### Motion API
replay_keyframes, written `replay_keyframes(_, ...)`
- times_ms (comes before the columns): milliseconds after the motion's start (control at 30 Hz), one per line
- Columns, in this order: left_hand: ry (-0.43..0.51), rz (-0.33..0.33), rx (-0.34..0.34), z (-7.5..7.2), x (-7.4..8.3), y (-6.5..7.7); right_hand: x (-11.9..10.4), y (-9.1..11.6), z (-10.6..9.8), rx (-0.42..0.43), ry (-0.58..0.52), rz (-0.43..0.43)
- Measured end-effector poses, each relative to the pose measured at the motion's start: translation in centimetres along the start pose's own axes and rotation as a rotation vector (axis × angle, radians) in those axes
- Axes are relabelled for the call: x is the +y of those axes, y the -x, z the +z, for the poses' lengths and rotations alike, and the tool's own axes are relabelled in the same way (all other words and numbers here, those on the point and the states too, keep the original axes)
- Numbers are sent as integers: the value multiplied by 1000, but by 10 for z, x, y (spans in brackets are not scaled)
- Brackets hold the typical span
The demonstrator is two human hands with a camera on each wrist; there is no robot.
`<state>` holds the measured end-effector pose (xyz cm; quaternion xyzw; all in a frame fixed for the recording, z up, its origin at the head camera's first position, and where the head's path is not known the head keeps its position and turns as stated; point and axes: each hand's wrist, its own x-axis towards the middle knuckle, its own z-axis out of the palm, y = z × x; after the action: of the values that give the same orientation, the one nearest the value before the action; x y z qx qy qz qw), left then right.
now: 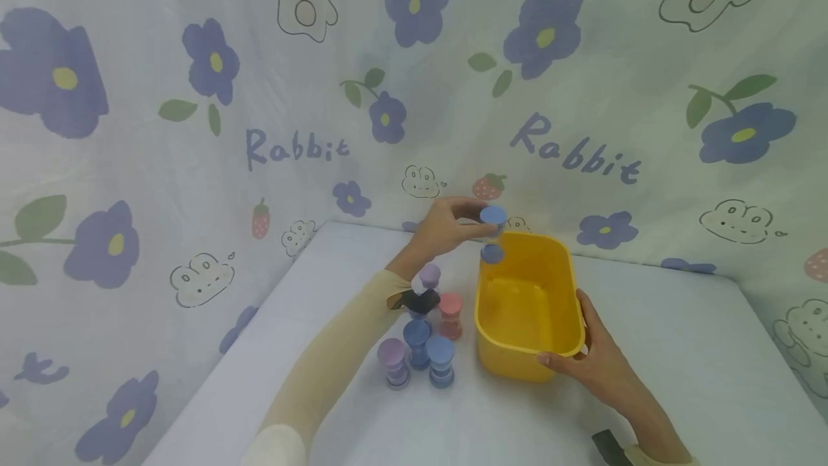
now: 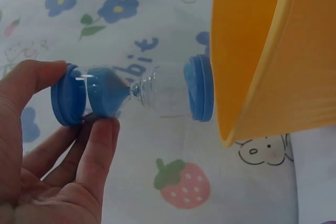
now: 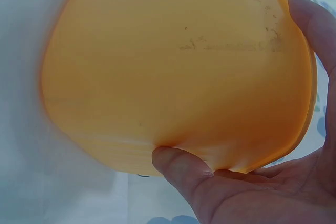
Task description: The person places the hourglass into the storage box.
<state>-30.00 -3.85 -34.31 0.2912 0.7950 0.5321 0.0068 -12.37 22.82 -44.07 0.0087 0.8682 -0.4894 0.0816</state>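
Note:
My left hand (image 1: pixel 449 225) pinches a light blue sand timer (image 1: pixel 493 216) by one end cap, between thumb and fingers. In the left wrist view, blue sand sits in the half of the timer (image 2: pixel 110 90) nearest the fingers, and the far cap is close to the rim of a yellow plastic bin (image 2: pixel 262 72). The head view shows that timer upright at the bin's back left corner. At the front right, my right hand (image 1: pixel 598 351) grips the bin (image 1: pixel 494 362). Its thumb (image 3: pixel 181 169) presses against the outer wall in the right wrist view.
Left of the bin stand several sand timers: a pink one (image 1: pixel 451 315), a dark blue one (image 1: pixel 417 344), a light blue one (image 1: pixel 442 362), a purple one (image 1: pixel 393 362) and another purple one (image 1: pixel 430 276) farther back. A patterned curtain (image 1: pixel 453 92) hangs behind the white table (image 1: pixel 679 351).

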Motion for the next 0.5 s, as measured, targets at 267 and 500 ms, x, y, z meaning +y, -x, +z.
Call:
replay_keyframes(267,-48,-31,-61,10,-5,-10,0,0,-1,-1,10,2)
replay_keyframes(500,-71,-36,-108,18,-11,-16,1,-1,0,-3,25,37)
